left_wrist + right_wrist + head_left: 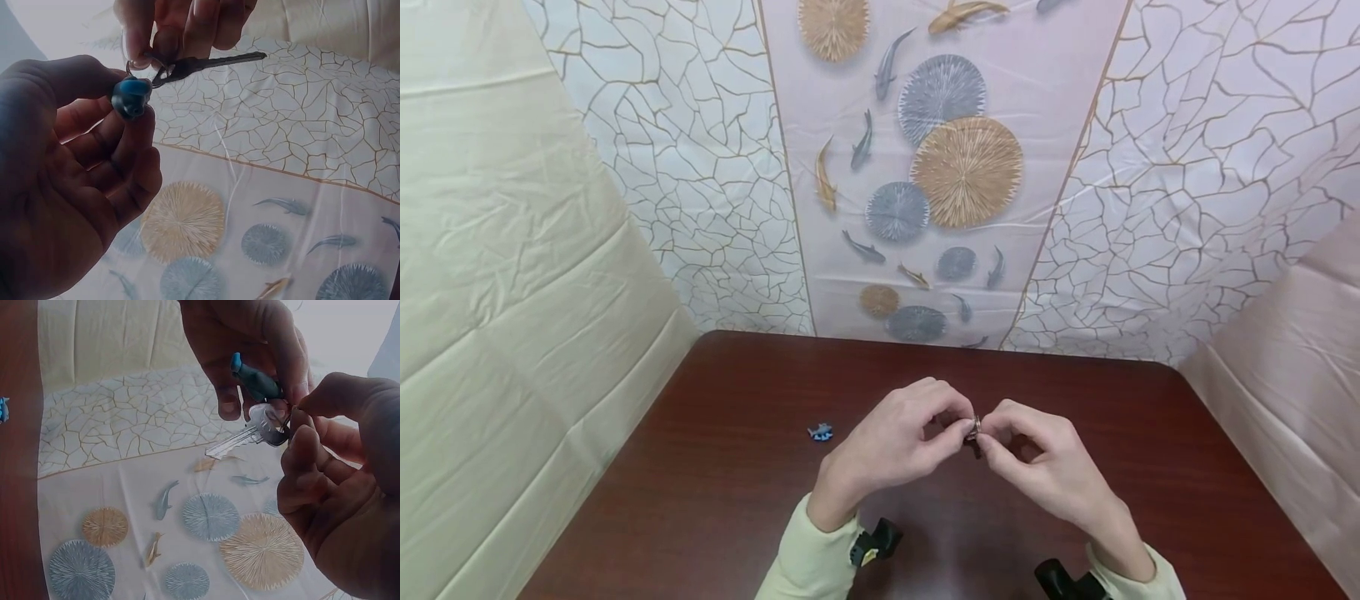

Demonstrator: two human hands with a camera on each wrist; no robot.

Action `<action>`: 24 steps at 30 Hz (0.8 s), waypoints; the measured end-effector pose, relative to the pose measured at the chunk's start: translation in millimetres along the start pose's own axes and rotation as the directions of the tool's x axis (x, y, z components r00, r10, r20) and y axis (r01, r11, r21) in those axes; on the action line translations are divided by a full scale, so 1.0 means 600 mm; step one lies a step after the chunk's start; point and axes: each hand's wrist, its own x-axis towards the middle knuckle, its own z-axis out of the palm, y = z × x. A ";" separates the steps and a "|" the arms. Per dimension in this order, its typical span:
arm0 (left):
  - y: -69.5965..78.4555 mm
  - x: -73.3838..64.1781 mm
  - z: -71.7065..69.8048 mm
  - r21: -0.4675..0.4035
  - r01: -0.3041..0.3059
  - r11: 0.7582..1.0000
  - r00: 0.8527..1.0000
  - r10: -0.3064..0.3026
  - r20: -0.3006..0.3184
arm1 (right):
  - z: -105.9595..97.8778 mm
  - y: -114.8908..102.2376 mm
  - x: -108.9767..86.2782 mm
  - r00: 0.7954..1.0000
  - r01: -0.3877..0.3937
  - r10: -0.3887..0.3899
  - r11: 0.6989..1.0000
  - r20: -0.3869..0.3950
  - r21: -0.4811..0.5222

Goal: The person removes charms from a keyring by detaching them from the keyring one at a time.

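Both hands meet above the table. My left hand (902, 433) pinches a metal key ring (287, 419) beside a small blue-teal figure (132, 97) attached to it. The figure's exact shape is partly covered by the fingers. From the other side my right hand (1052, 458) pinches the same ring between thumb and index finger. A silver key (240, 440) is on the ring, its blade pointing away from the fingers; in the left wrist view the key (212, 62) looks dark. Fingertips hide part of the ring, and I cannot tell whether it is spread apart.
A small blue fish-like figure (822, 432) lies on the dark brown table (737, 492), left of the hands. Patterned cloth (902, 275) hangs behind the table's far edge. Plain cream cloth (512, 292) flanks the left side and pinkish cloth (1285, 358) the right.
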 end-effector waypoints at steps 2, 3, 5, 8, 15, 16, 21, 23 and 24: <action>0.000 -0.001 -0.001 -0.004 0.012 1.000 1.000 -0.012 0.001 | 0.001 0.000 0.000 1.000 -0.001 0.001 1.000 0.007 -0.009; 0.001 -0.001 -0.001 -0.009 0.016 1.000 1.000 -0.016 0.004 | 0.001 0.000 0.000 1.000 -0.005 0.005 1.000 0.009 -0.016; 0.002 -0.001 -0.001 -0.022 0.021 1.000 1.000 -0.021 0.014 | 0.001 -0.002 0.001 1.000 -0.012 0.012 0.999 0.011 -0.030; 0.005 -0.001 -0.002 -0.061 0.025 0.998 0.999 -0.023 0.031 | 0.000 -0.006 0.000 0.999 -0.047 0.048 0.998 0.019 -0.031; 0.007 0.000 -0.003 -0.077 0.021 0.997 0.999 -0.018 0.041 | -0.004 -0.013 0.000 0.996 -0.083 0.083 0.995 0.009 -0.046; 0.007 0.000 -0.003 -0.071 0.020 0.997 0.999 -0.017 0.037 | -0.004 -0.012 0.000 0.998 -0.063 0.064 0.997 0.004 -0.045; 0.005 -0.002 -0.005 -0.068 0.029 0.997 1.000 -0.029 0.010 | -0.003 -0.009 0.004 1.000 0.023 -0.023 0.999 -0.006 -0.024; 0.003 -0.002 -0.006 -0.070 0.023 0.997 1.000 -0.023 0.011 | -0.002 -0.008 0.005 0.999 0.036 -0.036 0.999 -0.001 0.000; 0.003 -0.002 -0.006 -0.073 0.018 0.997 1.000 -0.017 0.014 | -0.002 -0.007 0.005 0.999 0.035 -0.035 0.999 0.000 0.013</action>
